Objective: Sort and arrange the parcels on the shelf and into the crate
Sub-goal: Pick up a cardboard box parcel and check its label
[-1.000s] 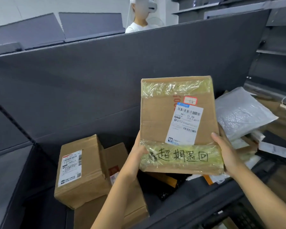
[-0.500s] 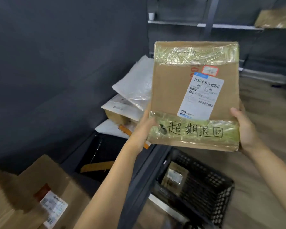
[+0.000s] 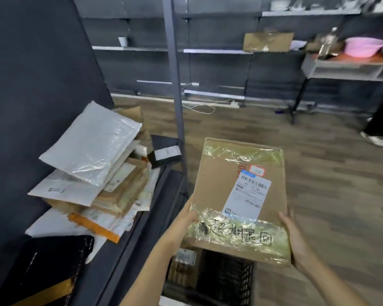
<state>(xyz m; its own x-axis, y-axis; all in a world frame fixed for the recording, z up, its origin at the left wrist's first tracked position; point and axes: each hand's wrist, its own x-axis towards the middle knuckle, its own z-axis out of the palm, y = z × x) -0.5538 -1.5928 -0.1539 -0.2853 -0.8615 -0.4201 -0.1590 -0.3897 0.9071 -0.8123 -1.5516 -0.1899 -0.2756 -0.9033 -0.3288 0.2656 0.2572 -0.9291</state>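
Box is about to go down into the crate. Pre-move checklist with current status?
1. Grip: left hand and right hand hold the brown cardboard box by its lower side edges: ok.
2. Alignment: the box's near edge hangs above the black slatted plastic crate: ok.
3. Room in crate: a small brown parcel lies in its left part and the box hides much of the rest: cannot tell.
4. White shipping label faces the camera: ok.
5. Clearance: the box is apart from the pile of white and brown mailers on the shelf: ok.
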